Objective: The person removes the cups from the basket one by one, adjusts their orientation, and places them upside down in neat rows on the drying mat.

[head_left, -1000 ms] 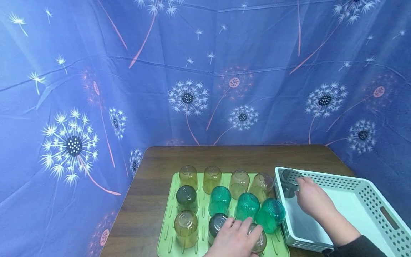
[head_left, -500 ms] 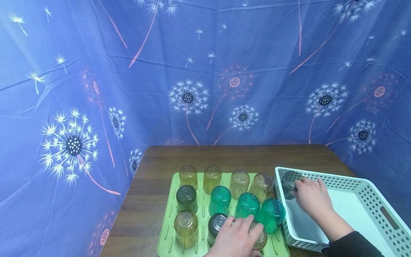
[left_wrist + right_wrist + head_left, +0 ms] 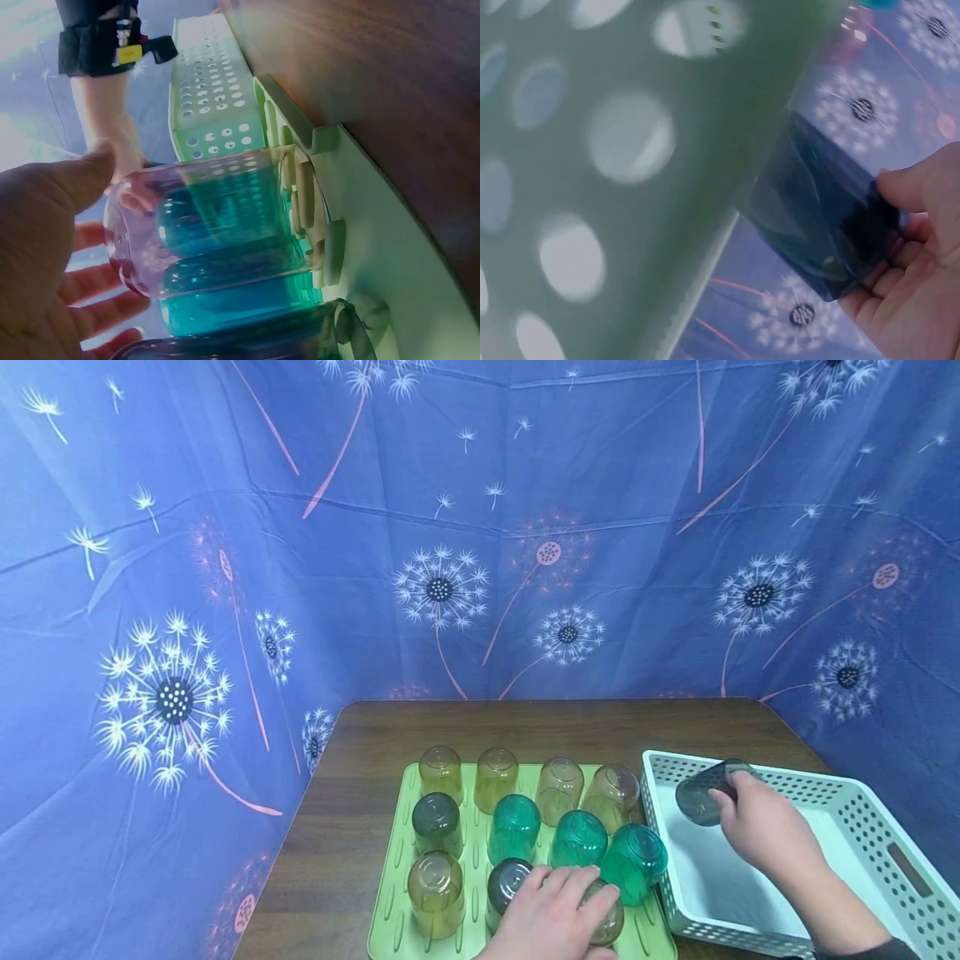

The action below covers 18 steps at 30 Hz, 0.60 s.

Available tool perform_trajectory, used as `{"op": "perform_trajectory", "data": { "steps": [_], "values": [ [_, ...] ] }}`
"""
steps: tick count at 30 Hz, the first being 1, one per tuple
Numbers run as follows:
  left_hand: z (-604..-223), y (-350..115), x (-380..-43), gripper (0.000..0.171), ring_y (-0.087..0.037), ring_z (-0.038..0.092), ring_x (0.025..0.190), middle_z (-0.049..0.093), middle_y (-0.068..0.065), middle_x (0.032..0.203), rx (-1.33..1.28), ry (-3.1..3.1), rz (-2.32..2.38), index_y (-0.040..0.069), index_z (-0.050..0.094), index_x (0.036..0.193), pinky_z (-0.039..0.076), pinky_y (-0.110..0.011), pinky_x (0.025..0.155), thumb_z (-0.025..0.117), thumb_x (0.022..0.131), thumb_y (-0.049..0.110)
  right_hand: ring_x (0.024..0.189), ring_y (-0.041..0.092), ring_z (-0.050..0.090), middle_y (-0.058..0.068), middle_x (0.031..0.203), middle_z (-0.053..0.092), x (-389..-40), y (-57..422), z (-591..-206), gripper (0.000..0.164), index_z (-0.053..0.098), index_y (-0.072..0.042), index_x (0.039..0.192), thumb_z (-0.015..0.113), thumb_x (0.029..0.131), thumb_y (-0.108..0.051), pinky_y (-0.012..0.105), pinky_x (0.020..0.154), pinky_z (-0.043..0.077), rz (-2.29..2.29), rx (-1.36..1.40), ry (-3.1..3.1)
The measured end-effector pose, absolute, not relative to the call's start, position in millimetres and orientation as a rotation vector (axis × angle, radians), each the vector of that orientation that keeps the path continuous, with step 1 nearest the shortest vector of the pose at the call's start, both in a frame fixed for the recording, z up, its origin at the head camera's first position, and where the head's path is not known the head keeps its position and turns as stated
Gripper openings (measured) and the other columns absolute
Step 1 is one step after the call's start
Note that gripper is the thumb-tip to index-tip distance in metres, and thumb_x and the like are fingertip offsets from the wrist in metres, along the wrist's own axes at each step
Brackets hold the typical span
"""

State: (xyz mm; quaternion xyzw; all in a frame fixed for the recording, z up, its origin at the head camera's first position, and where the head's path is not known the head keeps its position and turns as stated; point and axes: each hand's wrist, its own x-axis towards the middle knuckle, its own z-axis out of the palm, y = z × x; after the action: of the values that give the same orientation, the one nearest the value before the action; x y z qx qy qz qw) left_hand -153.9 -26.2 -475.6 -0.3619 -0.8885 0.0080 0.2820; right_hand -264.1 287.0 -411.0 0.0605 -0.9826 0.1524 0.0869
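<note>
In the head view my right hand grips a dark grey drinking glass, tilted, above the left side of the pale basket. The right wrist view shows this glass between thumb and fingers, its far end partly hidden by the basket wall. My left hand lies around the base of an upturned pinkish glass on the green draining mat. The left wrist view has thumb and fingers loosely spread about that glass; whether they touch it is unclear.
More upturned glasses stand on the mat: yellow ones, dark grey ones, several green ones and two pinkish ones at the back. The rightmost green glass stands close to the basket. Behind the wooden table hangs blue cloth.
The dark grey glass stood at the basket's left end; my right hand has lifted and tilted it, moving slightly right. My left hand has stayed almost still.
</note>
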Motion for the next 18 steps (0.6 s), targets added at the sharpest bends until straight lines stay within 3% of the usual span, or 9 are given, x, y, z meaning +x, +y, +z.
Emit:
{"op": "perform_trajectory", "data": {
  "steps": [5, 9, 13, 18],
  "values": [
    [-472, -28, -155, 0.064, -0.014, 0.064, 0.127, 0.065, -0.001, 0.138, -0.968, -2.363, -0.152, 0.024, 0.056, 0.144, 0.054, -0.029, 0.099, 0.059, 0.097, 0.068, 0.071, 0.028, 0.064, 0.019, 0.086, 0.069, -238, 296, -395, 0.032, 0.059, 0.009, 0.108, 0.055, 0.108, -0.023, 0.043, 0.058, 0.046, 0.601, 0.091, -2.818],
    [-465, -29, -153, 0.067, -0.015, 0.062, 0.127, 0.061, -0.003, 0.139, -0.932, -2.38, -0.32, 0.022, 0.049, 0.153, 0.054, -0.032, 0.102, 0.062, 0.099, 0.061, 0.071, 0.004, 0.055, 0.0, 0.082, 0.067, -214, 292, -395, 0.025, 0.062, 0.002, 0.104, 0.055, 0.109, -0.022, 0.027, 0.058, 0.04, 0.826, 0.079, -2.708],
    [-460, -29, -148, 0.072, -0.018, 0.06, 0.127, 0.056, -0.006, 0.144, -0.88, -2.393, -0.412, 0.024, 0.041, 0.158, 0.055, -0.034, 0.101, 0.062, 0.1, 0.06, 0.085, -0.008, 0.058, -0.014, 0.088, 0.067, -193, 276, -407, 0.018, 0.061, 0.002, 0.103, 0.053, 0.11, -0.013, 0.013, 0.068, 0.044, 1.276, 0.177, -2.625],
    [-459, -27, -147, 0.081, -0.021, 0.062, 0.124, 0.048, -0.013, 0.154, -0.862, -2.312, -0.495, 0.023, 0.041, 0.158, 0.057, -0.032, 0.094, 0.072, 0.093, 0.06, 0.106, 0.0, 0.065, -0.005, 0.105, 0.072, -179, 258, -427, 0.021, 0.061, -0.001, 0.108, 0.04, 0.112, -0.005, 0.014, 0.085, 0.052, 2.047, 0.419, -2.422]
  ]
}}
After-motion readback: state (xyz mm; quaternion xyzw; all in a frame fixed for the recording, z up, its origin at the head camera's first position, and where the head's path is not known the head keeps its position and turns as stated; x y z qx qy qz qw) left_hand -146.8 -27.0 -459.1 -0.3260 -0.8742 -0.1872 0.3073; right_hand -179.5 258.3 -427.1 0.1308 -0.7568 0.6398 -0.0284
